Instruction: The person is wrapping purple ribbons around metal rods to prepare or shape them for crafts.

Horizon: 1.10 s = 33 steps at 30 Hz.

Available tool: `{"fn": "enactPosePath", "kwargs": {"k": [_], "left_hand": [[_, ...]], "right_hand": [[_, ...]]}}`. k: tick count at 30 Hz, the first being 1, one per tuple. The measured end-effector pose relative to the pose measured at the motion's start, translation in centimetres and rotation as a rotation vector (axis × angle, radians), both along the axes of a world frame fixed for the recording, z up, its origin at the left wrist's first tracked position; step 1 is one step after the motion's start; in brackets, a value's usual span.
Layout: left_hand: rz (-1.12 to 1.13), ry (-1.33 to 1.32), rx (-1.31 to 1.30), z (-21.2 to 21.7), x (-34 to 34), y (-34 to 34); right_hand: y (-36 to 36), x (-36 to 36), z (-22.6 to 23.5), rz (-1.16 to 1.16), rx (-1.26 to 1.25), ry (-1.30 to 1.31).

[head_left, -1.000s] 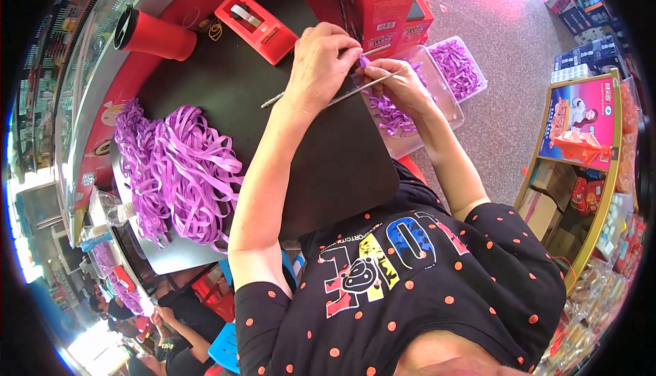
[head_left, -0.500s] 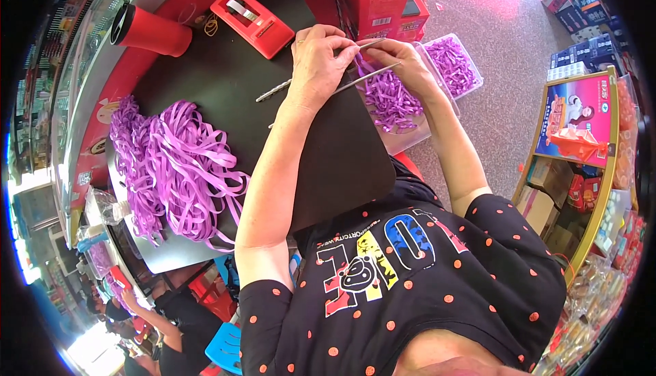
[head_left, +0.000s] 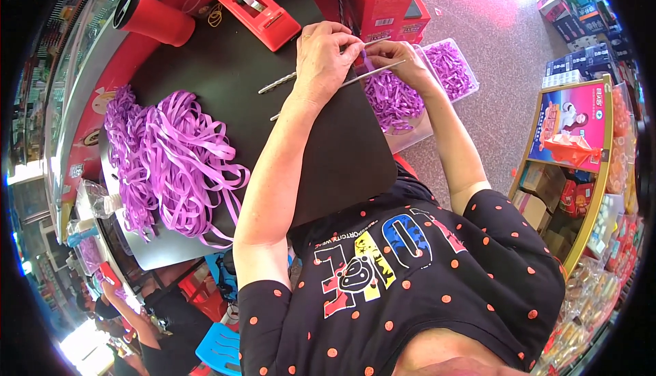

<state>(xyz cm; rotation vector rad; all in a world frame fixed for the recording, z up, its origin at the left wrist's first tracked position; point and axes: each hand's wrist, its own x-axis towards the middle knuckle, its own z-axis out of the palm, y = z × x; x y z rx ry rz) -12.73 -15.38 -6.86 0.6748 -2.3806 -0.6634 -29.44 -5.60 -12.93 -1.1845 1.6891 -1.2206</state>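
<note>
My left hand [head_left: 326,58] is closed, thumb and fingertips pinched at a narrow purple ribbon [head_left: 367,62]. Close by on its right, my right hand [head_left: 402,60] is closed too, its fingers bent at the same ribbon. Two thin metal rods run by the hands. One rod [head_left: 277,84], ridged like a twist, passes behind my left hand; the other, smooth rod [head_left: 372,73] crosses below the fingers. How each rod is held is partly hidden. Below my right hand, a clear plastic box [head_left: 417,133] holds many short purple ribbon pieces [head_left: 393,103].
Loose purple ribbon [head_left: 184,171] lies heaped on the left of the dark table [head_left: 328,164]. A red tape dispenser [head_left: 260,12] and red tumbler [head_left: 160,19] stand farther back. A second box [head_left: 468,89] of purple pieces sits rightward. Another person's arm [head_left: 133,318] shows lower left.
The view has shifted slightly. My hands stay close together at the ribbon, with only small finger movements; the rods still lie across them.
</note>
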Motion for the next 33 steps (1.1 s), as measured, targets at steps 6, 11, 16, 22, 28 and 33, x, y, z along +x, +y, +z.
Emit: {"fn": "enactPosePath", "kwargs": {"k": [6,11,16,22,28,33], "left_hand": [[0.004,0.032,0.033,-0.2,-0.3,0.0],[0.001,0.032,0.03,-0.1,-0.3,0.0],[0.003,0.013,0.039,-0.3,0.1,-0.3],[-0.005,0.013,0.026,0.1,-0.5,0.1],[-0.006,0.021,0.024,-0.1,-0.2,0.0],[0.006,0.025,0.012,-0.2,-0.1,0.0]], "right_hand": [[0.7,-0.4,-4.1,0.022,0.022,-0.023],[1.5,0.6,-3.8,0.072,-0.025,0.011],[0.5,1.3,-0.8,0.084,-0.095,-0.03],[-1.1,0.0,-1.2,0.113,-0.194,-0.192],[-1.3,0.5,-1.6,0.016,-0.168,-0.173],[-0.4,-0.2,-3.9,-0.018,-0.156,0.23]]}}
